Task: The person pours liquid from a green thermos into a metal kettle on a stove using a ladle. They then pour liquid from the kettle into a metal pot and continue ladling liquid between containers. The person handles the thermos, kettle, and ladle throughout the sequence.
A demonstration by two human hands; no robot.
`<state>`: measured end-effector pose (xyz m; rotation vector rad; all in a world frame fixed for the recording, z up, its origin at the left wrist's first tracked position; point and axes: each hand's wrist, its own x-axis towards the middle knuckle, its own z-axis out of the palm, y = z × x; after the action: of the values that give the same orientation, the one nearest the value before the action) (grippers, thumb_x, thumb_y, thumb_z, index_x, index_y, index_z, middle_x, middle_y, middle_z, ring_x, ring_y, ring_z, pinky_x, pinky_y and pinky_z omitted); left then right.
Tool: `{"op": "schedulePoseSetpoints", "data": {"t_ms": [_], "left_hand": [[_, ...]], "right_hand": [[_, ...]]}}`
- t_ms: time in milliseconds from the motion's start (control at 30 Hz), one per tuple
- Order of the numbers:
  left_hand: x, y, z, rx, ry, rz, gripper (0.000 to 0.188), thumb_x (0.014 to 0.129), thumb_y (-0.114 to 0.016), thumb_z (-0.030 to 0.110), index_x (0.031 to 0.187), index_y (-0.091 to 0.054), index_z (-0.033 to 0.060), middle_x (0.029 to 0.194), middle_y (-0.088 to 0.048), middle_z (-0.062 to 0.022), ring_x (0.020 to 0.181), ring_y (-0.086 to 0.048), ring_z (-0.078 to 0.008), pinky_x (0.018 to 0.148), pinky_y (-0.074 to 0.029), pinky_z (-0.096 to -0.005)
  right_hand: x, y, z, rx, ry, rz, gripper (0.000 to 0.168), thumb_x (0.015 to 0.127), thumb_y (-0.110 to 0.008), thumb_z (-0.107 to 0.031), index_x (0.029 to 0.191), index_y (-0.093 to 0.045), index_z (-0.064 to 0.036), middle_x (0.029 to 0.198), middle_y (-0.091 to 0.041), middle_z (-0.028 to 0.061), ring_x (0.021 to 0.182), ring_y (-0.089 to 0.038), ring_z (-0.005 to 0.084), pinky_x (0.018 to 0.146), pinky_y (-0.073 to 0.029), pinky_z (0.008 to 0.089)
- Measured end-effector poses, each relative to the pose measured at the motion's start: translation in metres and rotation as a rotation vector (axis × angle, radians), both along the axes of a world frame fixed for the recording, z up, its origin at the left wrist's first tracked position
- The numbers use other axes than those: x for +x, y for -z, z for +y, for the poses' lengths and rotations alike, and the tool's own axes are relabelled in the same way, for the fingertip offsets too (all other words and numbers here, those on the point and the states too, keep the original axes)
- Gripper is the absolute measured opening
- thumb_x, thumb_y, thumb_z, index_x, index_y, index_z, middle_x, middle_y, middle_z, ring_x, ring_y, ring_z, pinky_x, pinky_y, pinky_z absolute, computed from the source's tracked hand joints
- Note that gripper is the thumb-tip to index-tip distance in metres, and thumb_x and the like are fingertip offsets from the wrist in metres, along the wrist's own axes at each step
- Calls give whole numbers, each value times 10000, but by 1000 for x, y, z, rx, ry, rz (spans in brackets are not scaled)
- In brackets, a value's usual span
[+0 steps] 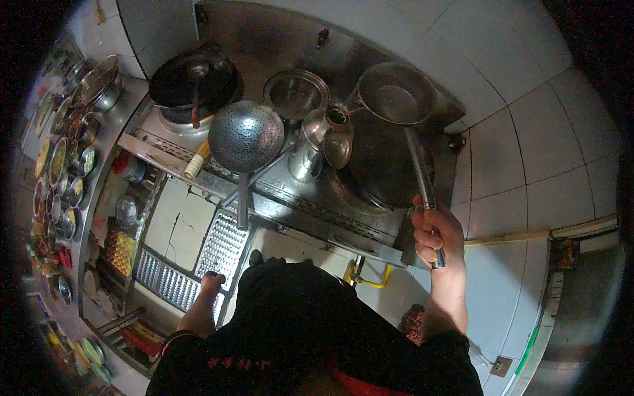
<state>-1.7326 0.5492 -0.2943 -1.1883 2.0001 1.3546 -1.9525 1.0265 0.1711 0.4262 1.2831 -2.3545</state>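
Note:
My right hand is closed around the long metal handle of a round pan. The pan is raised near the back wall, over a large dark wok on the stove's right side. Its bowl looks bare inside. Low on my left side, my left hand hangs with curled fingers above the metal floor grate; its grip is too dark to make out. Between the hands, a perforated steel strainer points its handle towards me. A steel pitcher stands beside it, with a ladle bowl against its right side.
A steel pot sits behind the strainer. Another wok with a ladle across it occupies the left burner. A bamboo brush lies at the stove's edge. Leftwards, a steel counter bears several food bowls. A yellow pipe runs below the stove.

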Motion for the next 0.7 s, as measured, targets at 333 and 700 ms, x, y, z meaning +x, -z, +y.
{"op": "schedulePoseSetpoints", "data": {"t_ms": [333,700], "left_hand": [[13,38,-8,-39,37,-21,425,647,-726,213,981,-632,-32,909,-678,-192,824,-651,-258,750,-524,-369],[3,-9,8,-97,16,-36,400,607,-723,204,937,-648,-9,834,-679,-155,750,-646,-268,700,-524,-371]], "right_hand": [[2,-8,-5,104,33,31,293,897,-515,-63,1185,-528,-10,662,-437,11,383,-317,30,294,-197,200],[-1,-5,-2,75,30,43,310,901,-506,-53,1204,-515,5,661,-407,22,385,-329,42,292,-215,209]]}}
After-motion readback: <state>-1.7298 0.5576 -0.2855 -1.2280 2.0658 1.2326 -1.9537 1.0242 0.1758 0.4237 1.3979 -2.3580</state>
